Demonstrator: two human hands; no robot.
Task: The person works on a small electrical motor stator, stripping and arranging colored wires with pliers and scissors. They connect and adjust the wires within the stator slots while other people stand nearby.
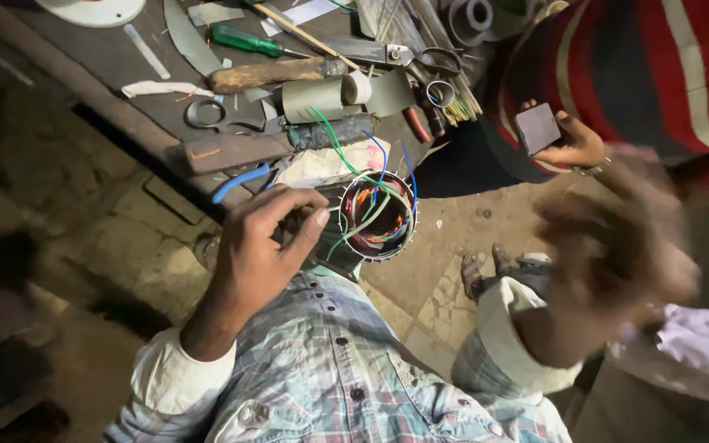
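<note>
While I am looking down, my left hand (268, 238) is closing its fingers around the side of the motor winding (375, 217), which is resting at the edge of the workbench (125, 61). My right hand (617, 246) is blurred, fingers spread, holding nothing. I am judging the winding heavy and stiff (its thin coloured wires (346, 156) look fragile), so the outer metal rim is the safer place to grip.

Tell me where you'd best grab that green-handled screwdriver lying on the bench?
Probably by the green handle of the screwdriver, coming down from above. It lies flat on the workbench with that thick end clear of other tools, while its thin metal tip runs towards the wooden-handled tool.
</note>
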